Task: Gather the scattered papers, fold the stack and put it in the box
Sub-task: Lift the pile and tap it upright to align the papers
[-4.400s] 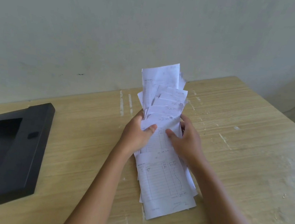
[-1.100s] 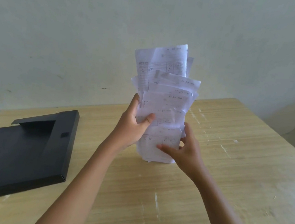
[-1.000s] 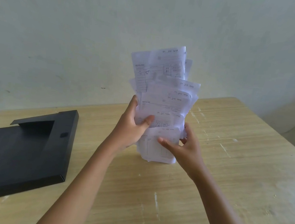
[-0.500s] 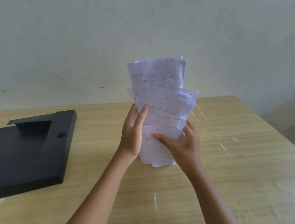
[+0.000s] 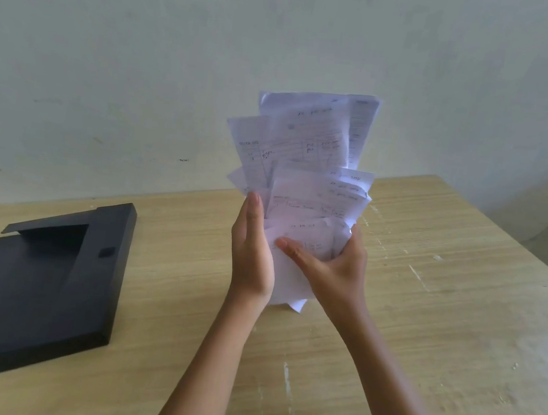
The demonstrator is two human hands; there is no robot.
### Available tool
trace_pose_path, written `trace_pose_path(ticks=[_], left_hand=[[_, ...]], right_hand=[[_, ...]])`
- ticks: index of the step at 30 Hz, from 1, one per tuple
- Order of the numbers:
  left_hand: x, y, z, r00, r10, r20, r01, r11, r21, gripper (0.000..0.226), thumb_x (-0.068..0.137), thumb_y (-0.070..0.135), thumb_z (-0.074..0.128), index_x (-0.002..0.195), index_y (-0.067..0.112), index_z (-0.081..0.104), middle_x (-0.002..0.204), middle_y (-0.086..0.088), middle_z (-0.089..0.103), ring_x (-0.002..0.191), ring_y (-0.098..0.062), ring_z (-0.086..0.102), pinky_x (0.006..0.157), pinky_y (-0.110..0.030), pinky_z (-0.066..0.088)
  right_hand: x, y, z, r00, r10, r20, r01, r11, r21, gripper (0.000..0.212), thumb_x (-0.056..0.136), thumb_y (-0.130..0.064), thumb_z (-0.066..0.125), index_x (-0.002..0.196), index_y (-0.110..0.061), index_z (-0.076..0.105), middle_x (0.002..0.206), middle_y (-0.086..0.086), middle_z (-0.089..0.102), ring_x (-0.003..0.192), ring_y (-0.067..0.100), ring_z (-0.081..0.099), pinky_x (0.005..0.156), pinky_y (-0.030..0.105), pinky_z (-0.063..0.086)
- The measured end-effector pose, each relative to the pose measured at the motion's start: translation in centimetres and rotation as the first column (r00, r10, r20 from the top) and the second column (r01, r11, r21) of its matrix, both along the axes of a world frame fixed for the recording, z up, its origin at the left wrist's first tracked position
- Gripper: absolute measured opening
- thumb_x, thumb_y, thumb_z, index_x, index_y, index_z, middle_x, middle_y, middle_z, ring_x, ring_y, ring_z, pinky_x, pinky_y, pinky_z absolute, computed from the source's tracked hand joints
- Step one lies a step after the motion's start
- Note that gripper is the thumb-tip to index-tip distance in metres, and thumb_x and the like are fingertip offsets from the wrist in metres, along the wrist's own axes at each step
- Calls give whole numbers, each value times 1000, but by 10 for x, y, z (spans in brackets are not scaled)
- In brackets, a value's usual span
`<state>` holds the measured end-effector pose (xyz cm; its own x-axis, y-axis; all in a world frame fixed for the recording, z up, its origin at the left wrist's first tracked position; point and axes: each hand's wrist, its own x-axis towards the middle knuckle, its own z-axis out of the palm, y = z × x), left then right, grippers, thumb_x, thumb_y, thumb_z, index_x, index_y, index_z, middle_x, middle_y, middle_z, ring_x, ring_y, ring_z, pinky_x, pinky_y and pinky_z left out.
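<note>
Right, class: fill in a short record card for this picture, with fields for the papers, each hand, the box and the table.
papers: uneven stack stood on end, bottom edge on the table
left hand: flat against the stack's left side, fingers straight
right hand: grips the stack low down, thumb across the front
box: black, left of the hands, no papers visible in it
fold: not yet made
</note>
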<state>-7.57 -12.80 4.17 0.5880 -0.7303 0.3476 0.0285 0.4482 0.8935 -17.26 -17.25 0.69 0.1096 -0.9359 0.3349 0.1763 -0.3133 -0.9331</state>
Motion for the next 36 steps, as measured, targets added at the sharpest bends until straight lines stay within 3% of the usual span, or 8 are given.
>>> trace_pose_path(ticks=[8, 11, 14, 18, 21, 25, 31, 36], left_hand=[[4, -3, -10, 983, -44, 177, 37, 998, 42, 43, 110, 39, 30, 126, 23, 66, 118, 14, 75, 118, -4, 67, 96, -19, 51], [8, -6, -12, 971, -81, 226, 75, 997, 34, 47, 109, 38, 33, 139, 12, 58, 127, 6, 71, 125, -13, 64, 105, -34, 51], [18, -9, -18, 960, -63, 274, 52, 998, 48, 43, 105, 47, 40, 142, 28, 49, 126, 6, 67, 123, -7, 60, 106, -25, 46], [27, -4, -43, 981, -21, 195, -13, 985, 173, 75, 82, 76, 57, 147, 48, 32, 152, -3, 47, 141, -10, 48, 119, -46, 39], [23, -4, -65, 988, -57, 145, 16, 962, 274, 84, 77, 62, 66, 148, 26, 41, 141, -8, 59, 130, -9, 60, 110, -36, 50], [23, -9, -77, 984, -90, 155, 26, 927, 375, 48, 89, 50, 73, 124, 17, 65, 111, 0, 78, 106, -14, 75, 81, -26, 57], [18, -8, -69, 984, -74, 162, 20, 950, 312, 20, 97, 18, 69, 116, 13, 68, 91, 5, 80, 83, -8, 76, 62, -19, 55], [26, -3, -78, 935, -290, 204, 192, 898, 396, 41, 103, 12, 58, 133, 24, 33, 137, 4, 63, 121, -3, 66, 92, -20, 55]], right_hand=[[-8, -5, -10, 998, 65, 12, -66, 995, 72, 50, 65, -11, 93, 107, -5, 68, 97, 9, 78, 82, 23, 78, 59, 41, 63], [-14, -12, -15, 997, 67, -40, -64, 995, 77, 38, 70, -10, 89, 104, -8, 72, 96, 6, 79, 87, 20, 77, 71, 43, 64], [-14, -18, -13, 995, 90, -40, -87, 993, 86, 32, 74, -9, 86, 103, -12, 73, 99, 5, 78, 92, 20, 76, 78, 47, 63], [-12, -24, -12, 993, 113, -30, -110, 991, 74, 30, 76, -7, 84, 104, -11, 72, 102, 6, 78, 95, 22, 75, 81, 51, 62], [-10, -27, -14, 992, 121, -32, -119, 991, 65, 29, 77, -6, 84, 103, -10, 72, 101, 8, 78, 95, 25, 75, 81, 54, 61], [-10, -30, -15, 988, 152, -18, -152, 988, 39, 28, 82, -7, 81, 108, -8, 70, 105, 11, 76, 99, 26, 74, 84, 56, 59], [-7, -24, -6, 987, 161, 7, -161, 987, 10, 31, 87, -12, 75, 114, -16, 61, 108, 2, 74, 99, 14, 73, 80, 36, 61], [-11, -24, -6, 990, 135, 36, -137, 990, 35, 25, 91, -6, 70, 113, -12, 61, 105, 3, 75, 95, 13, 74, 74, 27, 60]])
